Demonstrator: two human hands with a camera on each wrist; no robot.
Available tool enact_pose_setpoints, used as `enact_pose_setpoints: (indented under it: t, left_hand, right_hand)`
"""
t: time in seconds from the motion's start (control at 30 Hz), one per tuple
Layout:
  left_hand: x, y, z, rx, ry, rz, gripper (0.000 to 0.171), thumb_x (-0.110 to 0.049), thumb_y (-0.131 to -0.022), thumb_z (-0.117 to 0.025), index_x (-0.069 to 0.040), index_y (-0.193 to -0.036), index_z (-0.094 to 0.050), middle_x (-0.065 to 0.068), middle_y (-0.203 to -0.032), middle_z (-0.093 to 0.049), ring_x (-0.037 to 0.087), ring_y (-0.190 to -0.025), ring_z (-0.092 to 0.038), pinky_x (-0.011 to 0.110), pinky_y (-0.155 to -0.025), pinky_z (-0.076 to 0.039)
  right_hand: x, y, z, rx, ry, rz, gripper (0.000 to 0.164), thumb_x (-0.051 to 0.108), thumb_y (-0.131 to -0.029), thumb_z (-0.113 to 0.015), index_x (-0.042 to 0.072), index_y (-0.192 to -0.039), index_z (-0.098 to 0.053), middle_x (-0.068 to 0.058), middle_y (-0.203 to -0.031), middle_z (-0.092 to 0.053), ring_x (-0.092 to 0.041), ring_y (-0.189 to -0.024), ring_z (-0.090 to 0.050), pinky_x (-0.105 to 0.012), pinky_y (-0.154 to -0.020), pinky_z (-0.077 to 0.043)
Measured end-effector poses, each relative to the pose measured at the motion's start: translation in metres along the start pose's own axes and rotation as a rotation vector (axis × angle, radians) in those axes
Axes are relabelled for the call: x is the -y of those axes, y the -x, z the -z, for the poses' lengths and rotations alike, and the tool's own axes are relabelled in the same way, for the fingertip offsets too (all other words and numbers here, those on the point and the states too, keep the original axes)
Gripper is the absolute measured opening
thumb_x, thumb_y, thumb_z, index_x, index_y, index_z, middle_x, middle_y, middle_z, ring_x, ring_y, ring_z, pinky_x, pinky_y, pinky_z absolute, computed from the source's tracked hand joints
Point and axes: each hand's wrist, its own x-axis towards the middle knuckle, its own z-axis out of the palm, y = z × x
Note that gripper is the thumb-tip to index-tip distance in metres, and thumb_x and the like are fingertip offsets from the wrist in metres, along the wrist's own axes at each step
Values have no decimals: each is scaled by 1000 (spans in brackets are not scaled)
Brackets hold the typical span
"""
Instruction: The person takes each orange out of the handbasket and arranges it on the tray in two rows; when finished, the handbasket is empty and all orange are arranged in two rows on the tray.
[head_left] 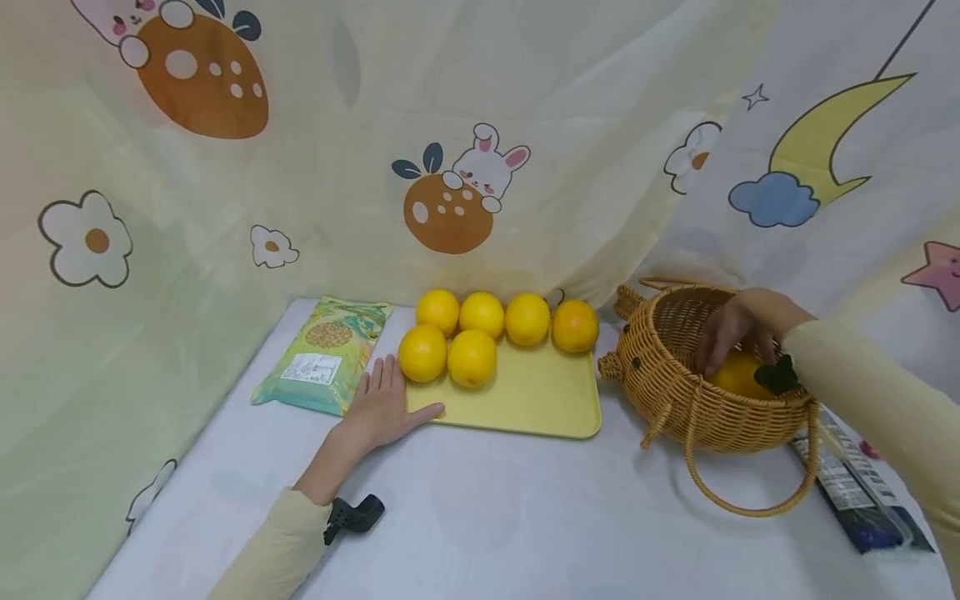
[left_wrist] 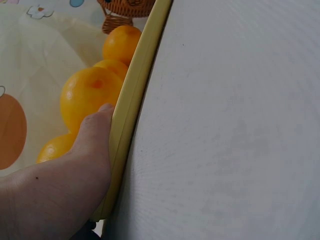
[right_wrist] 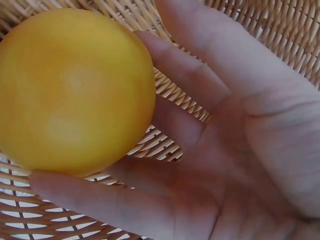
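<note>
In the head view my left hand (head_left: 382,408) lies with straight, spread fingers at the left end of a yellow tray (head_left: 525,400). Its thumb reaches over the tray's near rim, and the left wrist view shows this thumb close to the oranges (left_wrist: 92,97). Several oranges (head_left: 472,358) sit on the tray, grouped towards its back and left. My right hand (head_left: 738,325) is inside a wicker basket (head_left: 660,383) shaped like an animal. There, in the right wrist view, its loosely spread fingers (right_wrist: 175,65) touch an orange (right_wrist: 75,95), while the thumb stands away from it.
A green and yellow bag (head_left: 318,354) with a printed label lies left of the tray. Under the right forearm, beside the basket, is a dark printed packet (head_left: 855,483). The basket's handle (head_left: 712,492) hangs onto the white table. A patterned cloth (head_left: 337,192) rises behind.
</note>
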Motion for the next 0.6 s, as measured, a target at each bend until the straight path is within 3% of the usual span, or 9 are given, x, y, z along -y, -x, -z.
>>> enact_pose_setpoints:
  t: [0.2,0.3,0.47,0.6]
  left_hand:
    - [1,-1,1,4,-10,7,123,-85,-79,-39,8,-152,-3,28,-161,-3,43,-150,-2,59,-122,-6]
    - [2,-2,1,1,-12,9,123,-85,-79,-39,8,-152,-3,28,-161,-3,42,-151,-3,59,-122,-6]
    - [2,-1,0,5,-5,10,124,-86,-79,-39,7,-153,-3,28,-161,-3,41,-151,-3,59,-122,-6]
    - [0,-1,-1,8,-2,7,124,-86,-79,-39,7,-153,-3,28,-161,-3,41,-151,-2,59,-122,-5]
  right_hand:
    - [-13,-4,3,52,-193,50,66,31,-90,-69,2,-144,-43,-34,-150,-30,-62,-135,-25,-72,-101,-37]
    - [-19,-6,1,78,-260,62,64,26,-91,-67,2,-144,-41,-30,-147,-36,-54,-131,-37,-68,-103,-39]
    - [-23,-8,-3,128,-248,74,51,22,-92,-66,7,-138,-50,-14,-140,-48,-31,-124,-47,-57,-104,-44]
    - [-23,-9,-5,119,-195,75,43,25,-93,-64,10,-132,-54,-10,-137,-51,-33,-125,-46,-58,-104,-43]
